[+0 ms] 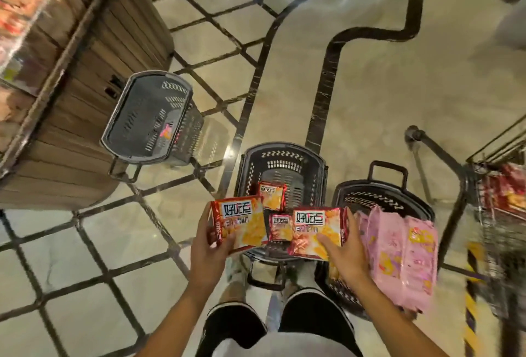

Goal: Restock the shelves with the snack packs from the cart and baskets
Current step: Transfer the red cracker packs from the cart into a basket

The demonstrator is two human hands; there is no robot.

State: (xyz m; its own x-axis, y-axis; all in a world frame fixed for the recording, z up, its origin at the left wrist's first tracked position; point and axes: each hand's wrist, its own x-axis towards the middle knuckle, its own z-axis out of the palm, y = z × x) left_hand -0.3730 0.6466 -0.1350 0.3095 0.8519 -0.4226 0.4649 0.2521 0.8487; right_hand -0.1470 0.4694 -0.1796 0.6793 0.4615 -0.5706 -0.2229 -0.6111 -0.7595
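i see both hands out in front, each w/ a snack pack. left hand (pixel 206 245) grips an orange-red pack (pixel 242 221) by its left end, fingers curled round the edge, thumb on top, pack held flat face up over the left rim of the middle basket (pixel 310 183). right hand (pixel 345 254) holds a second orange-red pack (pixel 316 231) of the same kind, fingers wrapped over its right end, thumb across the front; it sits over the near edge of that basket. both grips closed round the packs, not wide. inside the middle basket i see 2 more small packs of the same print, one further back (pixel 271 195), one (pixel 280 227) between the two held packs; can't tell if they touch. just right of it is a third basket (pixel 378 194), dark, w/ pink packs (pixel 398 257) stacked up over its near side, right beside my right hand. a grey basket (pixel 150 117) stands apart on the floor to the left, next to a wooden display stand (pixel 82 106) that has blurred red/orange packs up top. metal cart (pixel 484 200) at far right edge, red packs (pixel 509 194) in it, blurry. floor (pixel 398 86) is pale tile w/ dark lines. my dark shorts and shoes show at bottom.
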